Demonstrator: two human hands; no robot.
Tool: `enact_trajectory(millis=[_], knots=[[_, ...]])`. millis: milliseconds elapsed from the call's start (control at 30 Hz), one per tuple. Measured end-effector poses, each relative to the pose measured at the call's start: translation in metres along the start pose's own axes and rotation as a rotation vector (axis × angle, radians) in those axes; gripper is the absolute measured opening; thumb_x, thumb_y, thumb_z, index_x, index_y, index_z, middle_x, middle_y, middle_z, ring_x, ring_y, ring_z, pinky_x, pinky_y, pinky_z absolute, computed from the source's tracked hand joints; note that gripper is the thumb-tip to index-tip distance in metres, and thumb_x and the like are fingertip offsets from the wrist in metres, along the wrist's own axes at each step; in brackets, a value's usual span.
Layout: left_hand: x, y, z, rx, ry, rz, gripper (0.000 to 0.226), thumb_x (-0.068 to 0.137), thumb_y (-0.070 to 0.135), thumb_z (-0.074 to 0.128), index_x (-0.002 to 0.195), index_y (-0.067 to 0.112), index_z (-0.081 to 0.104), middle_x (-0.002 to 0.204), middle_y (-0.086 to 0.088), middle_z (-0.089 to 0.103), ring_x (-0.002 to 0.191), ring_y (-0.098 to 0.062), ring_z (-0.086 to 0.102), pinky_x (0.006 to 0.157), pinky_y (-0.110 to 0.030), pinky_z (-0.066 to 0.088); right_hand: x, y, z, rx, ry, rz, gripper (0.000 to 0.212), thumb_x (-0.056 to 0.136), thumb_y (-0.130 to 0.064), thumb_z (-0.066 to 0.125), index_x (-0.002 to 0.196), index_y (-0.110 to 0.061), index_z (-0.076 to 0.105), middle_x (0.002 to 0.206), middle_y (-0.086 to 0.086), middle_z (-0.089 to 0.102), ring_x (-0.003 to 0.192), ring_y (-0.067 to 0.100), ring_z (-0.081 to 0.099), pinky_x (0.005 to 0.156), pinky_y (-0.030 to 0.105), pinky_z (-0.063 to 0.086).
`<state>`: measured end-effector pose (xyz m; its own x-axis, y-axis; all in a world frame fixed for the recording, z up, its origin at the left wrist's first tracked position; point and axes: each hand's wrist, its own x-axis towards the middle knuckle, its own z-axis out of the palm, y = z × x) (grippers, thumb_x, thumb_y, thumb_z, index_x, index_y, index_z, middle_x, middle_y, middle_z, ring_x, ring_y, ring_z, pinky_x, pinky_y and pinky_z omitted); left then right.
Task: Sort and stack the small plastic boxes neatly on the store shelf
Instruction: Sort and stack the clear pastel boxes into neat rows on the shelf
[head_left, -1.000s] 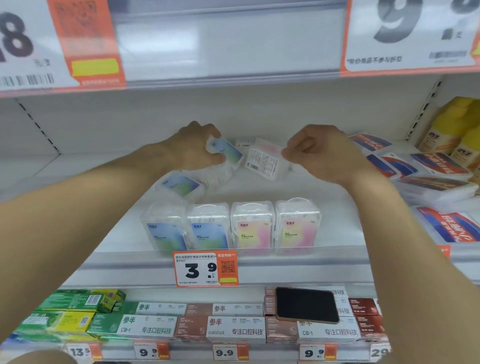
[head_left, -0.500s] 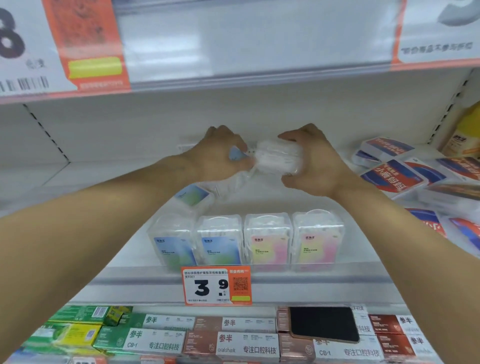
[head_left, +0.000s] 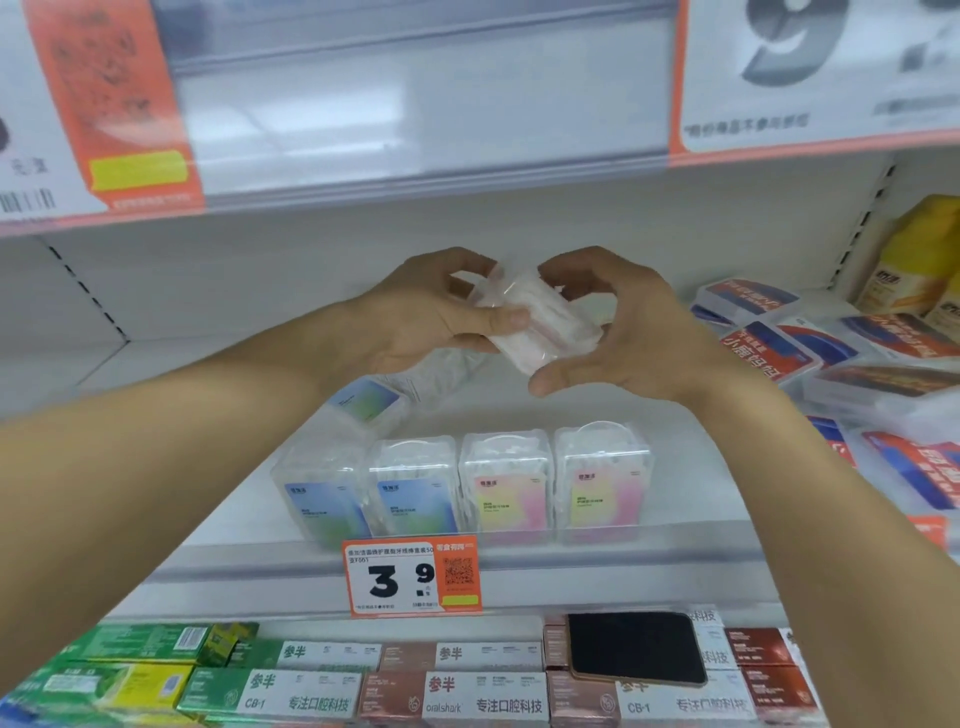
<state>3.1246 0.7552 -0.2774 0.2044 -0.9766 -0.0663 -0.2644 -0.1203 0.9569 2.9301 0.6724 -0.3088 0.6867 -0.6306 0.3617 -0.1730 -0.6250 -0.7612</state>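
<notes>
Both hands up over the middle shelf, meeting around one clear plastic box with a pinkish tint inside. Left hand curled on the box's left end, thumb laid across its near face, fingers hooked over the top. Right hand cupped round the right end, thumb below, fingers arched over the far side. Box tilted, raised clear of the shelf, roughly above the back of the display. Down at the shelf's front edge, a row of four upright boxes side by side and touching: blue-green labelled box, a second blue-green one, then pink-yellow labelled box and another pink-yellow one. Behind the row's left end, a loose blue-green box lying tilted, partly hidden by the left forearm; more clear plastic under the left hand, possibly another box, too blurred to tell. Orange price tag reading 3.9 clipped on the shelf rail just below the row. Flat red-and-blue packs piled at the right of the same shelf, yellow pouches behind them. One shelf lower, toothpaste cartons in green, white and brown, with a black phone resting on top of them.
</notes>
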Motion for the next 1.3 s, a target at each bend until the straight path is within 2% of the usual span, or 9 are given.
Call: enact_trajectory(millis=[67, 233, 367, 533, 667, 800, 933, 1133, 1300], knots=[[-0.001, -0.002, -0.001, 0.02, -0.011, 0.01, 0.059, 0.066, 0.007, 0.085, 0.12, 0.015, 0.062, 0.12, -0.006, 0.063, 0.097, -0.015, 0.07, 0.073, -0.027, 0.058, -0.002, 0.003, -0.003, 0.082, 0.004, 0.006, 0.078, 0.051, -0.026, 0.096, 0.122, -0.02, 0.064, 0.116, -0.012, 0.065, 0.106, 0.002, 0.059, 0.083, 0.023, 0.055], [-0.003, -0.002, -0.001, 0.137, -0.025, 0.019, 0.06, 0.065, 0.003, 0.087, 0.117, 0.02, 0.063, 0.12, 0.003, 0.062, 0.098, -0.012, 0.068, 0.072, -0.019, 0.056, -0.008, 0.006, -0.004, 0.175, 0.072, 0.027, 0.042, 0.067, -0.023, 0.088, 0.105, -0.016, 0.071, 0.106, -0.005, 0.071, 0.099, 0.013, 0.066, 0.081, 0.028, 0.057], [-0.001, -0.004, -0.001, 0.157, -0.043, -0.025, 0.062, 0.065, -0.007, 0.082, 0.116, 0.024, 0.062, 0.121, 0.005, 0.06, 0.104, -0.017, 0.066, 0.084, -0.027, 0.057, -0.012, 0.006, -0.007, 0.464, 0.049, 0.139, 0.048, 0.08, -0.021, 0.075, 0.125, -0.009, 0.06, 0.11, 0.015, 0.072, 0.101, 0.028, 0.07, 0.067, 0.05, 0.061], [0.002, -0.005, -0.002, 0.072, -0.032, -0.09, 0.062, 0.069, -0.021, 0.068, 0.115, 0.021, 0.063, 0.122, 0.0, 0.057, 0.105, -0.02, 0.063, 0.085, -0.032, 0.058, -0.014, 0.009, -0.01, 0.485, 0.15, 0.33, 0.035, 0.102, -0.019, 0.048, 0.137, -0.018, 0.046, 0.108, 0.007, 0.07, 0.085, 0.02, 0.072, 0.06, 0.039, 0.061], [0.004, -0.009, -0.001, 0.068, 0.012, -0.118, 0.051, 0.075, -0.011, 0.068, 0.114, 0.022, 0.068, 0.114, -0.008, 0.059, 0.105, -0.026, 0.064, 0.088, -0.04, 0.057, -0.018, 0.014, -0.009, 0.422, 0.12, 0.424, 0.033, 0.099, -0.016, 0.049, 0.131, -0.021, 0.042, 0.103, -0.002, 0.061, 0.082, 0.014, 0.063, 0.053, 0.033, 0.058], [0.005, -0.007, 0.003, 0.175, 0.101, -0.127, 0.03, 0.078, 0.002, 0.071, 0.104, 0.018, 0.072, 0.105, -0.004, 0.07, 0.097, -0.02, 0.067, 0.087, -0.032, 0.057, -0.016, 0.015, -0.011, 0.478, 0.065, 0.467, 0.048, 0.083, 0.0, 0.066, 0.126, -0.015, 0.051, 0.117, 0.006, 0.063, 0.1, 0.026, 0.067, 0.073, 0.044, 0.062], [0.006, -0.004, 0.006, 0.347, 0.285, -0.1, 0.03, 0.07, 0.02, 0.082, 0.092, 0.009, 0.065, 0.094, -0.006, 0.066, 0.081, -0.019, 0.063, 0.072, -0.032, 0.055, -0.016, 0.014, -0.02, 0.385, 0.067, 0.47, 0.033, 0.079, -0.002, 0.072, 0.11, -0.007, 0.065, 0.11, 0.015, 0.07, 0.093, 0.023, 0.071, 0.085, 0.044, 0.058], [0.003, 0.005, 0.01, 0.04, 0.248, -0.233, 0.034, 0.081, 0.028, 0.072, 0.102, 0.002, 0.067, 0.084, -0.014, 0.071, 0.063, -0.022, 0.067, 0.055, -0.027, 0.053, -0.02, 0.012, -0.026, 0.206, -0.105, 0.439, 0.026, 0.077, -0.015, 0.079, 0.101, -0.01, 0.07, 0.096, 0.006, 0.075, 0.091, 0.019, 0.073, 0.078, 0.032, 0.061], [0.0, 0.005, 0.013, -0.274, 0.065, -0.285, 0.042, 0.083, 0.026, 0.071, 0.119, 0.005, 0.064, 0.113, -0.01, 0.071, 0.093, -0.019, 0.071, 0.07, -0.029, 0.061, -0.017, 0.007, -0.021, 0.404, -0.053, 0.457, 0.041, 0.087, -0.012, 0.071, 0.123, -0.021, 0.053, 0.106, 0.001, 0.07, 0.084, 0.014, 0.073, 0.066, 0.035, 0.062]])
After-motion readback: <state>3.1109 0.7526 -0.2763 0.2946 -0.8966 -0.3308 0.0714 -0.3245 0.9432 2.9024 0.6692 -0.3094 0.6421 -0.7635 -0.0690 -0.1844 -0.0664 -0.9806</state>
